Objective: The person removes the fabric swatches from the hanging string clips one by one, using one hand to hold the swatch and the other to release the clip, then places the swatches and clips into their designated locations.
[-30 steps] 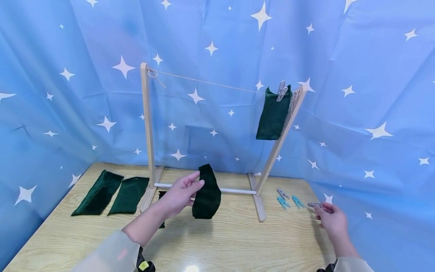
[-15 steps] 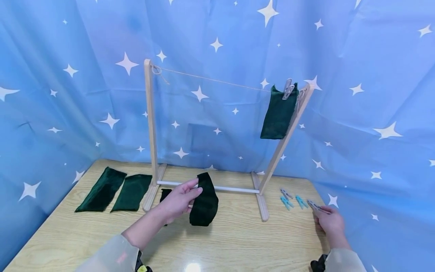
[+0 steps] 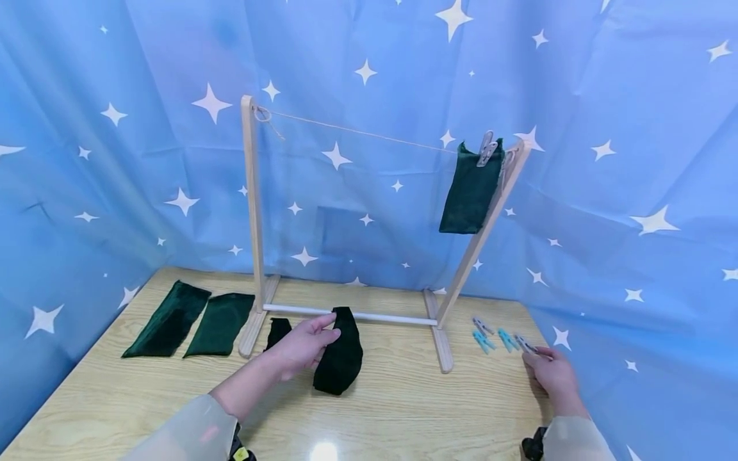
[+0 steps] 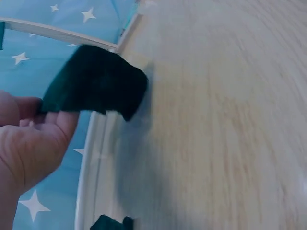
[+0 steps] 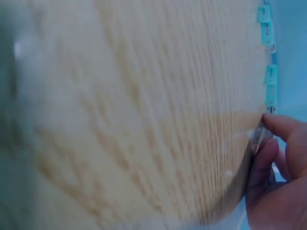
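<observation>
My left hand point(image 3: 302, 346) pinches a dark green cloth point(image 3: 340, 355) by one edge, and the rest of it hangs down in a curve over the table. In the left wrist view this cloth point(image 4: 100, 81) extends from the fingertips. At the table's right side my right hand point(image 3: 550, 371) holds a grey clothespin point(image 3: 526, 344) between thumb and fingers. Beside it lie two turquoise clothespins point(image 3: 483, 341) and another grey clothespin point(image 3: 482, 326). The right wrist view shows my right hand point(image 5: 283, 167) around the clothespin, partly hidden by the fingers.
A wooden stand point(image 3: 252, 205) carries a string point(image 3: 357, 132). One green cloth point(image 3: 471, 192) hangs at its right end under a grey clothespin point(image 3: 487, 152). Two green cloths point(image 3: 221, 323) lie at the left, and another point(image 3: 278, 331) is partly behind my left hand.
My left hand has lowered the green cloth a little toward the table. My right hand has brought the grey clothespin down and left, close to the other clothespins.
</observation>
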Demonstrator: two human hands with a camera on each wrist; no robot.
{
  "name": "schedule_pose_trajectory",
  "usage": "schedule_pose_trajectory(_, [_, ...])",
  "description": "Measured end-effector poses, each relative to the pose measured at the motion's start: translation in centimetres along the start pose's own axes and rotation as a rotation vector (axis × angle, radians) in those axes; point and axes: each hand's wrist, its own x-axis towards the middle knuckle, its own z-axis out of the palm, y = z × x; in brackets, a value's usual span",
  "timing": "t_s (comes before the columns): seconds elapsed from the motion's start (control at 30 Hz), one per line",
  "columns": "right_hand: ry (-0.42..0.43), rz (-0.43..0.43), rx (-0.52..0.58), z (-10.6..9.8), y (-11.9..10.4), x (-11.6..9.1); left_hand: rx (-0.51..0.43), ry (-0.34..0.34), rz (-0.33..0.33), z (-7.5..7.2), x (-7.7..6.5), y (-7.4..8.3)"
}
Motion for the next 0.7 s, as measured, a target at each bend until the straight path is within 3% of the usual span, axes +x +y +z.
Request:
schedule_pose_trajectory(0.13, [-0.036,-0.002,0.024,-0.1,0.0,-0.1,-0.02,0.018,-0.051,0.0,0.5,-0.7])
schedule_pose_trajectory(0.23, [-0.034,-0.006,0.014,-0.1,0.2,0.1,-0.006,0.098,-0.091,-0.1,0.6,-1.1])
schedule_pose_trajectory(0.4, [-0.001,-0.023,-0.031,0.0,0.7,0.4,0.182,0.227,-0.135,-0.4,0.2,-1.4])
schedule_pose_trajectory(0.57, [0.008,-0.022,-0.038,0.1,0.9,0.6,0.212,0.244,-0.147,-0.5,-0.2,-1.1])
schedule_pose_trajectory(0.7, [0.015,-0.019,-0.035,0.2,0.9,0.8,0.275,0.235,-0.119,-0.5,-0.7,-0.6])
